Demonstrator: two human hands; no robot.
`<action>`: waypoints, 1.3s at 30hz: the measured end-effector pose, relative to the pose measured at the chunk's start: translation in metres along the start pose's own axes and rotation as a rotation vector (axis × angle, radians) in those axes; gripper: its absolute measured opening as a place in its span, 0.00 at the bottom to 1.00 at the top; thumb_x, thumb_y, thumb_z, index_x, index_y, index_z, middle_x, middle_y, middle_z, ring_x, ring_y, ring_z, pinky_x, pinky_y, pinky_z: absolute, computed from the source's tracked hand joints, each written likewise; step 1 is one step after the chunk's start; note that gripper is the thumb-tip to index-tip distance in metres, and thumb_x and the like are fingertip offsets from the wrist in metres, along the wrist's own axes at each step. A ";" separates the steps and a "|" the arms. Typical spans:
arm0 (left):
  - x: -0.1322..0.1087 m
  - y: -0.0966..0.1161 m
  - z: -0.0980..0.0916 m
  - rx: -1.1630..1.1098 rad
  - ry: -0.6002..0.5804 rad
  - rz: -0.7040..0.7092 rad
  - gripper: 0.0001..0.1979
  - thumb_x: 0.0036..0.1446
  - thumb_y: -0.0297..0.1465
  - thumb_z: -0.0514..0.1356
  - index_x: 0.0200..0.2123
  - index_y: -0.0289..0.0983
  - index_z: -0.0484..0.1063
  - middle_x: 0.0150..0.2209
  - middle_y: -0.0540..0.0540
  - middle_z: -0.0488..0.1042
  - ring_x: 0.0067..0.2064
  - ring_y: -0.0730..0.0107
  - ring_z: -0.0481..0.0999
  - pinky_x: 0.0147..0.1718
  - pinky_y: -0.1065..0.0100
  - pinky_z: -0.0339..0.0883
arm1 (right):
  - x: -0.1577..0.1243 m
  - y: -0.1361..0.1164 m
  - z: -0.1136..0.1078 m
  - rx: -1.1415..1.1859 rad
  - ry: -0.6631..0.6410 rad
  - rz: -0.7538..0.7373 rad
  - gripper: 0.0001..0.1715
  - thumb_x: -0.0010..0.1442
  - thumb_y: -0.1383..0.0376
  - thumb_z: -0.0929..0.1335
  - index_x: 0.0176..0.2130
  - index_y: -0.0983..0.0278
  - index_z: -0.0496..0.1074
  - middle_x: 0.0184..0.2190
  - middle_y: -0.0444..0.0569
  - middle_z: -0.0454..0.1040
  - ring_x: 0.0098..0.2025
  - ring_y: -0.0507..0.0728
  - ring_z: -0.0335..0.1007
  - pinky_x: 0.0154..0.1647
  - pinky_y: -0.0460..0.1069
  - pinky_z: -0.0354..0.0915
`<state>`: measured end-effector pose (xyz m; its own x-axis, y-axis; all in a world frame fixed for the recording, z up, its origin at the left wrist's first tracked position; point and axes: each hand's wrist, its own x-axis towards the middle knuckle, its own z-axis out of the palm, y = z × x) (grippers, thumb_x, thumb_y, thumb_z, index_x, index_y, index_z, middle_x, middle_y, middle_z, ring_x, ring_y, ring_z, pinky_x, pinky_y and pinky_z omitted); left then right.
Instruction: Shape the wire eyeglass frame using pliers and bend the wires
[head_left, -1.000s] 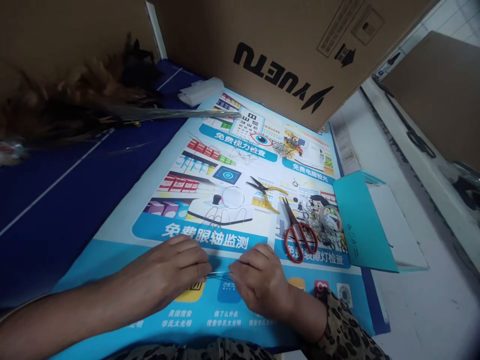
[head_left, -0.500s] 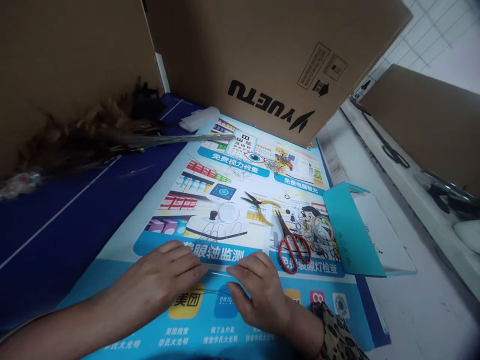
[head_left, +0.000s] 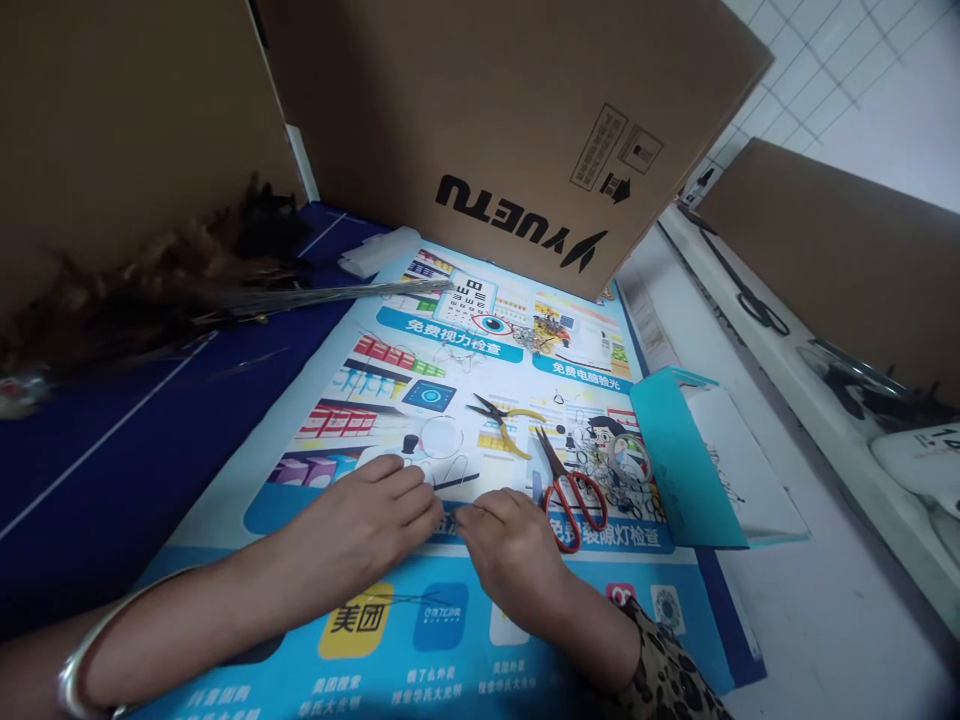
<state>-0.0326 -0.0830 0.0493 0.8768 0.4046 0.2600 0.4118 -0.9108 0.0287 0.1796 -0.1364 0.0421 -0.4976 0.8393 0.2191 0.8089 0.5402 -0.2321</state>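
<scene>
Over the printed sheet (head_left: 225, 570), my left hand (head_left: 382, 510) has its fingers curled together, its fingertips close to those of my right hand (head_left: 510, 550). My right hand is also closed, thumb and fingers pressed together. Whatever lies between the fingertips is too small to make out. Thin dark wires (head_left: 397, 599) rest on the sheet below the hands. Beyond the hands lie yellow-handled pliers (head_left: 506, 420) with open jaws and red-handled scissors (head_left: 574, 495). A tape roll (head_left: 630, 458) sits among small wire pieces to the right.
A teal open box (head_left: 675, 460) stands at the right. Large cardboard (head_left: 525, 120) rises at the back. Feathers (head_left: 172, 265) and a bundle of long thin wires (head_left: 360, 291) lie at the left, near a white packet (head_left: 379, 250).
My hands have come closer together and moved slightly up the sheet. My right thumb has closed against its fingers. The camera view has shifted, and a bracelet now shows on my left wrist.
</scene>
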 end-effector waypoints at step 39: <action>-0.002 -0.012 0.029 -0.526 0.055 -0.437 0.14 0.63 0.23 0.52 0.40 0.37 0.78 0.40 0.42 0.81 0.43 0.57 0.78 0.42 0.61 0.68 | 0.011 0.003 0.016 0.609 0.179 0.365 0.09 0.60 0.71 0.68 0.37 0.62 0.79 0.34 0.48 0.78 0.38 0.55 0.74 0.41 0.47 0.67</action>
<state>-0.0322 -0.0705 0.0201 0.6382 0.7518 0.1658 0.5376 -0.5893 0.6031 0.1715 -0.1244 0.0285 -0.1285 0.9777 0.1661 0.5701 0.2099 -0.7943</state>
